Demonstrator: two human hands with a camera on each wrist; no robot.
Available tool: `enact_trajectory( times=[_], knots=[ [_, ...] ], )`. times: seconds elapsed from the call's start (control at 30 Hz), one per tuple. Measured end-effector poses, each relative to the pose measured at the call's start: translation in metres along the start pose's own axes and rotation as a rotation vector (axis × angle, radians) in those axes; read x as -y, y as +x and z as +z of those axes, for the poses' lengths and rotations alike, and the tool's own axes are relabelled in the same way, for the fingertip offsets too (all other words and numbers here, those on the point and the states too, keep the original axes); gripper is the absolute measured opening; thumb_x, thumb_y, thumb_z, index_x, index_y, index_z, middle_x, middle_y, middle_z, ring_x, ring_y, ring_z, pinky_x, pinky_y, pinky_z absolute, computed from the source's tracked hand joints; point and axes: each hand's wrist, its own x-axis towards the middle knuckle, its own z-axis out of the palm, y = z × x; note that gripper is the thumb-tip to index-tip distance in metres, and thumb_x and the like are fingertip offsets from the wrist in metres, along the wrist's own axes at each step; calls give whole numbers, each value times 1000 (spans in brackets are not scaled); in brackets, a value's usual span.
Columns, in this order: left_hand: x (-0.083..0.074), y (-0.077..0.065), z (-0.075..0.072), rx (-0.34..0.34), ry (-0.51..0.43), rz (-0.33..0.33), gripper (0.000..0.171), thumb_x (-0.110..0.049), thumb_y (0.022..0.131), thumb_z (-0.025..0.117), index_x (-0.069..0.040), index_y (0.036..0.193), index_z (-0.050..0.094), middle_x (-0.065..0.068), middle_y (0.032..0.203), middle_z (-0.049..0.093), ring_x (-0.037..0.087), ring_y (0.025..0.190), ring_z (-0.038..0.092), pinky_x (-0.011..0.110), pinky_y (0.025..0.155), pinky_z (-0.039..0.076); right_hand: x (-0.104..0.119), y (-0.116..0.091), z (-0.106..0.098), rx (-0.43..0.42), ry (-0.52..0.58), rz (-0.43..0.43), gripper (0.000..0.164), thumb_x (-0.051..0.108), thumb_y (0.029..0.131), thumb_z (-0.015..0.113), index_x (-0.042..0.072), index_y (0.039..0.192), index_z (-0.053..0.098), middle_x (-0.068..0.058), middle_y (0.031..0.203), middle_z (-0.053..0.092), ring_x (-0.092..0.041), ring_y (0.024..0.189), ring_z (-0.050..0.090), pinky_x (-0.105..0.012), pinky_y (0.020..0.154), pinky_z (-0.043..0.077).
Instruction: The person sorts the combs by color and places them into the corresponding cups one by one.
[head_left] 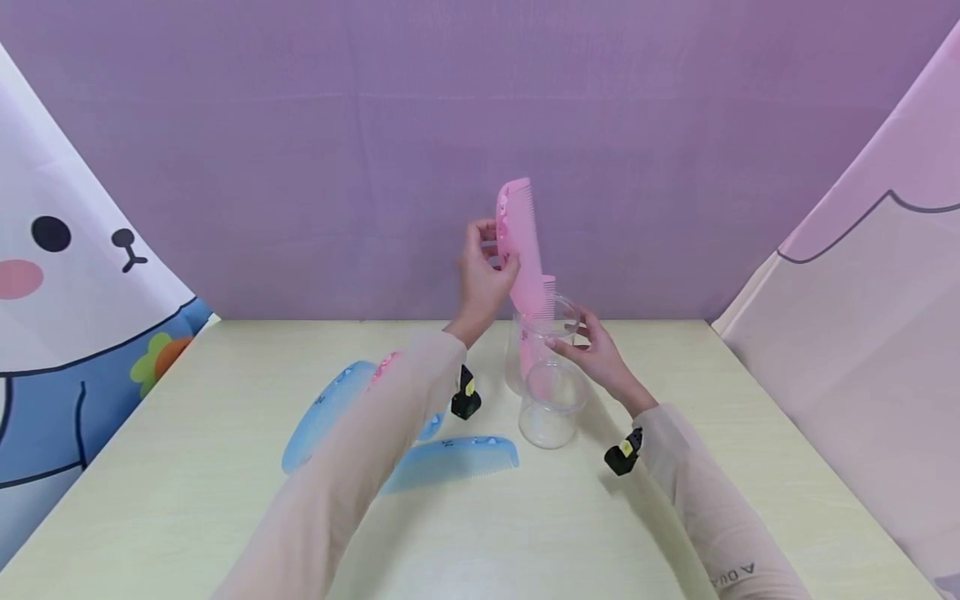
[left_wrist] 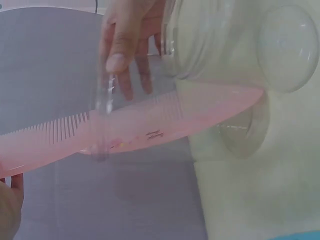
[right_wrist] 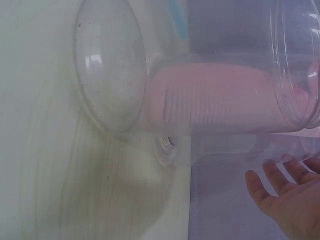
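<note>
My left hand (head_left: 483, 279) pinches a pink comb (head_left: 525, 237) by its spine, upright and slightly tilted, over the mouth of the rear clear plastic jar (head_left: 513, 362). Another pink comb (left_wrist: 175, 125) stands slanted inside that jar, its toothed end above the rim. With thumb and fingers spread around the upper side, my right hand (head_left: 600, 354) holds the rear jar. In the right wrist view, the fingers (right_wrist: 260, 190) lie along the jar's far side. Just in front stands a second clear jar (head_left: 549, 429), which overlaps the rear one in view.
Left of the jars lie a blue comb (head_left: 326, 408), another blue comb (head_left: 465, 458) and a pink comb (head_left: 386, 365), partly covered by my left sleeve. Another blue piece (head_left: 431, 427) shows beside the sleeve. A purple cloth (head_left: 360, 167) hangs behind the table (head_left: 187, 467).
</note>
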Motion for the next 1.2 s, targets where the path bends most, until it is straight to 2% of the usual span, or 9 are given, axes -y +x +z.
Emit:
enact_trajectory(
  times=[0.3, 0.53, 0.7, 1.0, 1.2],
  knots=[
    [14, -15, 11, 45, -10, -43, 41, 2, 81, 60, -2, 118, 41, 14, 111, 53, 25, 92, 57, 32, 76, 55, 2, -1, 0, 1, -8, 30, 78, 32, 82, 67, 17, 144, 21, -9, 144, 31, -30, 126, 38, -49, 96, 44],
    [21, -22, 16, 100, -7, -63, 42, 3, 81, 59, -4, 118, 40, 13, 111, 52, 24, 91, 57, 28, 76, 55, 3, -3, 0, -1, 7, -1, 77, 26, 84, 65, 11, 144, 20, -14, 143, 32, -33, 125, 37, -50, 99, 39],
    [24, -26, 19, 138, -4, -85, 43, 5, 80, 59, -4, 117, 39, 13, 110, 51, 25, 90, 58, 29, 77, 54, 5, -3, -2, 5, 12, 7, 76, 24, 84, 65, 9, 144, 20, -16, 143, 31, -33, 126, 37, -49, 98, 41],
    [31, -31, 22, 198, 27, -113, 41, 6, 80, 59, -3, 116, 42, 14, 109, 52, 26, 91, 57, 34, 81, 53, 28, -13, -4, 28, 14, 46, 76, 22, 85, 64, 7, 144, 18, -18, 143, 30, -37, 127, 35, -52, 97, 41],
    [34, -28, 20, 232, 33, -100, 38, 6, 80, 59, -2, 114, 44, 15, 107, 54, 25, 92, 57, 33, 82, 52, 29, -14, -4, 25, 8, 37, 75, 20, 86, 63, 7, 144, 18, -18, 142, 31, -37, 126, 37, -51, 96, 42]
  ],
)
